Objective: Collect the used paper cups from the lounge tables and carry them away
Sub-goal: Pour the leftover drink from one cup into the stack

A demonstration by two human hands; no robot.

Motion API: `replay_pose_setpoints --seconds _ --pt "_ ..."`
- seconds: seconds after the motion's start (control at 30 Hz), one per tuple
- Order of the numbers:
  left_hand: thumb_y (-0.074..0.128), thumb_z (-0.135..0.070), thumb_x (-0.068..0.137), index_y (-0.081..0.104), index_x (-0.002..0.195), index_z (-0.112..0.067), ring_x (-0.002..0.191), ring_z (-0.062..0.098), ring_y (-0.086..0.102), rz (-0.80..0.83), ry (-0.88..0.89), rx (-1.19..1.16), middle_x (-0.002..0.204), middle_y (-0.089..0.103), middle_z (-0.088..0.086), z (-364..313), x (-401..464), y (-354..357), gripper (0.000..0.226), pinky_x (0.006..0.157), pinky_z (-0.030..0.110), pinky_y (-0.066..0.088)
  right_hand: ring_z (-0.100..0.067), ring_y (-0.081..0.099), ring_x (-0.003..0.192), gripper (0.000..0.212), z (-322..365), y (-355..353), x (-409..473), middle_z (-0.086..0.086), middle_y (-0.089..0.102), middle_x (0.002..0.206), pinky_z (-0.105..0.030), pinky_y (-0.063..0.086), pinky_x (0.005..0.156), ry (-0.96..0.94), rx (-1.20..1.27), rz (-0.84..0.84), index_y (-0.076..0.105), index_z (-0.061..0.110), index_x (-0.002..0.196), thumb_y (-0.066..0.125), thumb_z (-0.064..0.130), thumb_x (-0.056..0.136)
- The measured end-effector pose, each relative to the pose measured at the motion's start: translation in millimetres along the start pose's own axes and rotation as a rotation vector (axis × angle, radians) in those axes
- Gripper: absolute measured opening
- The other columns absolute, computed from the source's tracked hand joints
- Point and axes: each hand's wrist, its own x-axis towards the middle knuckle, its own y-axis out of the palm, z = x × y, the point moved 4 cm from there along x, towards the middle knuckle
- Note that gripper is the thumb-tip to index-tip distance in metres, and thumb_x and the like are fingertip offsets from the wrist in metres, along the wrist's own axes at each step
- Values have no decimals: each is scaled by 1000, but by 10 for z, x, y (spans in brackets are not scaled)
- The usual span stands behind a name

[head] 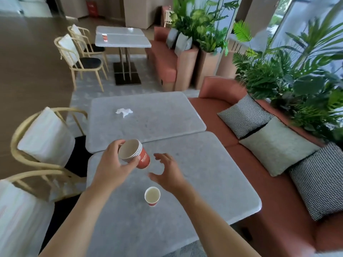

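Stack of cups in the left hand, one cup standing loose on the bench.

The grey bench [213,182] fills the lower centre of the frame. Above it, the left hand [113,164] has its fingers [136,160] wrapped around a tilted stack of red paper cups [134,153]. Just right of it, the right hand [168,170] hovers with fingers spread, empty. A single red cup [152,196] stands upright below both hands. A crumpled napkin [124,111] lies on the farther bench [167,112]; another cup [104,37] stands on the bench at upper centre-left.
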Motion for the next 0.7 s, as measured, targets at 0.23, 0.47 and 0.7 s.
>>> replay_pose_setpoints --seconds 0.23,0.47,0.7 --pt "92 -29 79 57 133 -18 120 22 58 52 -76 5 129 63 -2 555 132 -55 66 97 29 41 -23 52 137 88 -388 333 -19 1 52 148 -35 42 116 235 -95 44 51 21 153 91 37 76" --pt "91 -22 78 54 136 -16 125 27 56 148 -241 23 135 59 2 1199 -289 100 69 104 44 48 -26 46 142 94 -711 604 -111 -2 46 156 -37 37 119 339 -163 104 47 19 157 92 38 76" --pt "93 -29 75 54 134 -18 121 28 57 215 -348 102 132 59 2 1529 -691 199 71 100 49 50 -29 38 147 106 -947 914 -140 -5 37 162 -43 35 121 393 -188 226 36 20 162 94 33 74"
